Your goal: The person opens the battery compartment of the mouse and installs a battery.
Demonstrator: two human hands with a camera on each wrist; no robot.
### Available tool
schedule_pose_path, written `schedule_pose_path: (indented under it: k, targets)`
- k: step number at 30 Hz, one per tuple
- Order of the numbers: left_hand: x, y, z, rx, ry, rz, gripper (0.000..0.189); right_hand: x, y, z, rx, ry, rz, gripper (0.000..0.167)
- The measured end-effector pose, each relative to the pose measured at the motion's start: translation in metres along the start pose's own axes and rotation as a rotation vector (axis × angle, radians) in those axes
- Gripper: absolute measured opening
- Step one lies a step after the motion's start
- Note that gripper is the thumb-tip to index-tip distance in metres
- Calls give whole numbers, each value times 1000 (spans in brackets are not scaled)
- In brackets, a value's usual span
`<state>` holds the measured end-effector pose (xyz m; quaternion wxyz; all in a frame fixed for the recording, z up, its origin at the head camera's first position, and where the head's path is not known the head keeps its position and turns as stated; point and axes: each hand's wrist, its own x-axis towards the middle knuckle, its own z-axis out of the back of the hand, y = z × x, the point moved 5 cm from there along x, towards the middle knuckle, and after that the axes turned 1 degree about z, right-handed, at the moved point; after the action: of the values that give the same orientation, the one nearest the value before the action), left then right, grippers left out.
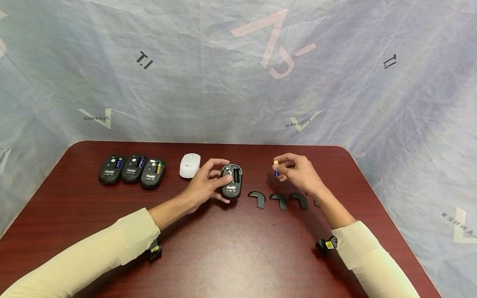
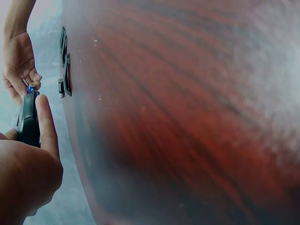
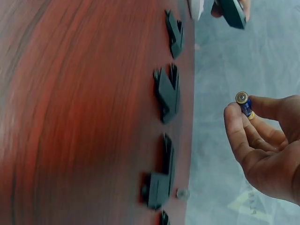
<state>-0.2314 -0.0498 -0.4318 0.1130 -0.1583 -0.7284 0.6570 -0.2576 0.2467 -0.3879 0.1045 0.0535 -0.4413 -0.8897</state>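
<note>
My left hand (image 1: 202, 187) grips a black computer mouse (image 1: 231, 191), its underside turned up and its battery slot uncovered and dark inside. To the right, my right hand (image 1: 301, 174) pinches a blue and gold battery (image 1: 276, 168) between thumb and fingertips, apart from the mouse. In the right wrist view the battery (image 3: 244, 104) shows one round metal end. The left wrist view has the mouse (image 2: 30, 119) edge-on between thumb and fingers. Several black curved battery covers (image 1: 278, 201) lie in a row on the table below my right hand; my forearm partly hides the rightmost.
Three black mice (image 1: 133, 169) lie underside up at the table's left, with batteries in their slots. A white mouse (image 1: 190, 165) sits just behind my left hand. Beyond the far edge of the dark red table (image 1: 234, 254) hangs a grey printed cloth (image 1: 204, 80).
</note>
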Motion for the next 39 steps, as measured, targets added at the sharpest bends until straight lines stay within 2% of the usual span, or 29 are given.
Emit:
schedule_pose_path:
  k: [16,25,32,39]
  targets:
    - [3,4,-2,-12,-2,18,58,17,41,-42,175,-4,85,32]
    - [4,6,-2,-11,7,29,58,22,52,-63,268,8,99,30]
    - [3,5,-1,-11,4,38,58,22,61,-72,253,-16,131,27]
    - [1,3,-2,-12,5,29,59,22,65,-79,150,-33,172,28]
